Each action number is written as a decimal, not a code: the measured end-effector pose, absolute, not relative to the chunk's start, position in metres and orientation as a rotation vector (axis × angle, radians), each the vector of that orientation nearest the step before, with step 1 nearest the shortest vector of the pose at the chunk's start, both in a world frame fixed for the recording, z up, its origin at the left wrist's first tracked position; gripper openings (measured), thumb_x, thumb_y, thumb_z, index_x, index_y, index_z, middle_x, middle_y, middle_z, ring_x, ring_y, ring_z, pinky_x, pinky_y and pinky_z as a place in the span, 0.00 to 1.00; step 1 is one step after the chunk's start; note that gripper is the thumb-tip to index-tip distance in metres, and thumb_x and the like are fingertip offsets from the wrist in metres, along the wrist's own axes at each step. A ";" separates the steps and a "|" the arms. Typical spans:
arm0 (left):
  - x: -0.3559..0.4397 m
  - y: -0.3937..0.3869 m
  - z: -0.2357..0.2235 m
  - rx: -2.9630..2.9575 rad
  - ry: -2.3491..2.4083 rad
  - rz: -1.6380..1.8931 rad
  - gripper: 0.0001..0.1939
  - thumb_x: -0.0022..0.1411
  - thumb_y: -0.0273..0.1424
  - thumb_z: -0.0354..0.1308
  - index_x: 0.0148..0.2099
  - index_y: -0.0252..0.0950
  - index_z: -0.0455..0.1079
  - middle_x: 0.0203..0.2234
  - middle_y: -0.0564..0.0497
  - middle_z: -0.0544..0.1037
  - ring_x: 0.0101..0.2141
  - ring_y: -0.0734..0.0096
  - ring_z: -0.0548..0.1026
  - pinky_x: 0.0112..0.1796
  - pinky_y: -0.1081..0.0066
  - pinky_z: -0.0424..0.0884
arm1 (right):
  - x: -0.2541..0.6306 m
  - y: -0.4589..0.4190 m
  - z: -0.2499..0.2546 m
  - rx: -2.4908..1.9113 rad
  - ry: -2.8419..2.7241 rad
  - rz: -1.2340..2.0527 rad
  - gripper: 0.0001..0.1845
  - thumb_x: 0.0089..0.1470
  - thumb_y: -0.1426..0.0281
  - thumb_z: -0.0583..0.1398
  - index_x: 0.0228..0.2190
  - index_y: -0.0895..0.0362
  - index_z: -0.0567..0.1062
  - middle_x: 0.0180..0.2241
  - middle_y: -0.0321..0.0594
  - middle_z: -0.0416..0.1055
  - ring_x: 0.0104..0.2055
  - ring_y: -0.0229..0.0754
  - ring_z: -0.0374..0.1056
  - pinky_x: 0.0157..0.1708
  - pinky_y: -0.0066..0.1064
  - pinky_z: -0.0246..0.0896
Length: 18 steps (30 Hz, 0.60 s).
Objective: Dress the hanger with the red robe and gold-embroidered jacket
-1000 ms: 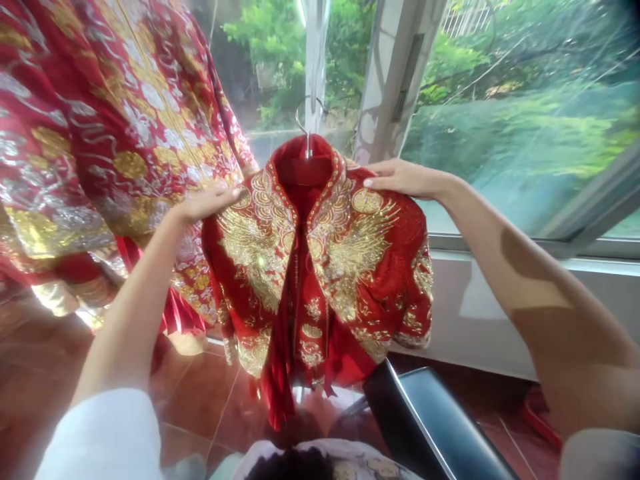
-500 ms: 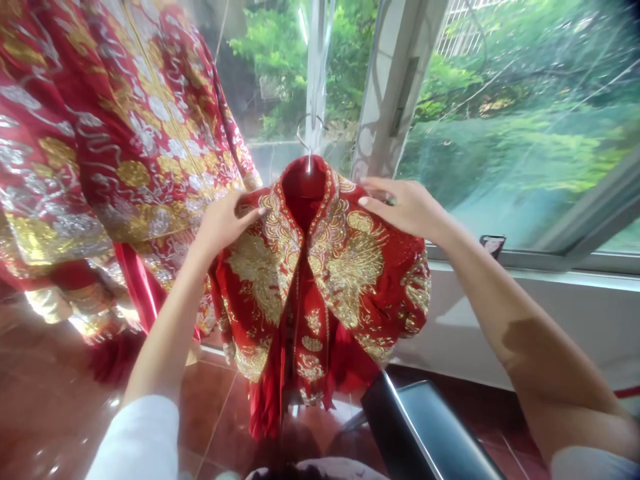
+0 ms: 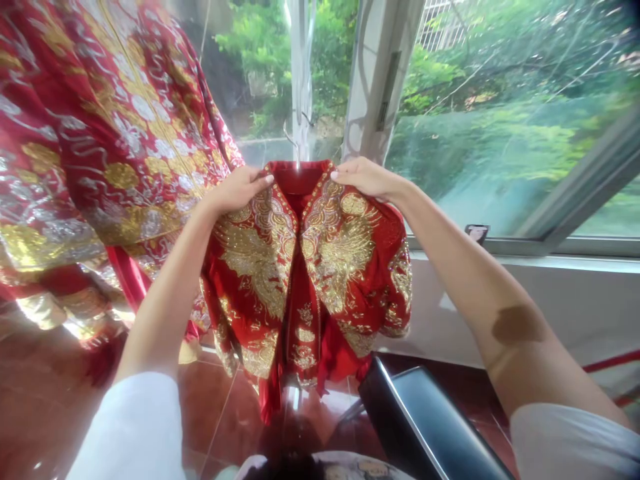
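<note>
Two-handedly pinching the jacket [image 3: 343,257] beside its collar [image 3: 307,180], with left hand [image 3: 241,188] and right hand [image 3: 369,179]. Could slip askew on the hanger [image 3: 297,160] if tugged harder on one side.

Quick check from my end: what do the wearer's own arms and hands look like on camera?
The left hand and right hand are bare, without gloves. The left sleeve and right sleeve are white and short, leaving the forearms uncovered. No watch or bracelet shows; some fingers are hidden, so rings can't be ruled out.
</note>
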State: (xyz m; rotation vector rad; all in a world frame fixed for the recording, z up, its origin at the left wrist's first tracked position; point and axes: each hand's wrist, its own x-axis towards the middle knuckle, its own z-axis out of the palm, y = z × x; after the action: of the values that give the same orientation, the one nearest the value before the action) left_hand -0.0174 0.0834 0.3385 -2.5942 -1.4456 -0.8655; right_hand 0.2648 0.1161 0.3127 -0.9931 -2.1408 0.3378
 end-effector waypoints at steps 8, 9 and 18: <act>-0.111 0.080 0.279 -2.725 -1.766 -1.204 0.27 0.52 0.54 0.57 0.42 0.36 0.75 0.36 0.45 0.79 0.39 0.57 0.74 0.43 0.62 0.70 | 0.337 0.105 0.269 -0.995 -2.191 0.680 0.32 0.44 0.45 0.63 0.44 0.53 0.79 0.40 0.42 0.77 0.44 0.48 0.71 0.46 0.42 0.68; -0.114 0.076 0.268 -2.667 -1.790 -1.329 0.27 0.52 0.54 0.58 0.41 0.35 0.75 0.35 0.44 0.79 0.38 0.58 0.75 0.42 0.62 0.70 | 0.342 0.102 0.257 -1.000 -2.099 0.731 0.34 0.42 0.43 0.63 0.43 0.54 0.79 0.38 0.42 0.78 0.42 0.49 0.72 0.44 0.42 0.69; -0.057 0.051 0.224 -1.734 -1.691 -1.511 0.19 0.60 0.44 0.58 0.46 0.35 0.71 0.40 0.44 0.78 0.40 0.59 0.74 0.46 0.62 0.69 | 0.330 0.074 0.208 -1.073 -1.515 0.144 0.33 0.55 0.40 0.48 0.34 0.54 0.77 0.34 0.45 0.75 0.43 0.51 0.71 0.44 0.43 0.66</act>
State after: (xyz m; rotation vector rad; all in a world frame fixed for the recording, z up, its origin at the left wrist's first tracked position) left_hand -0.0567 0.0515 0.2240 -1.7336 -1.6909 -1.5113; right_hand 0.3301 0.0743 0.2085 -1.0726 -1.5149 0.1439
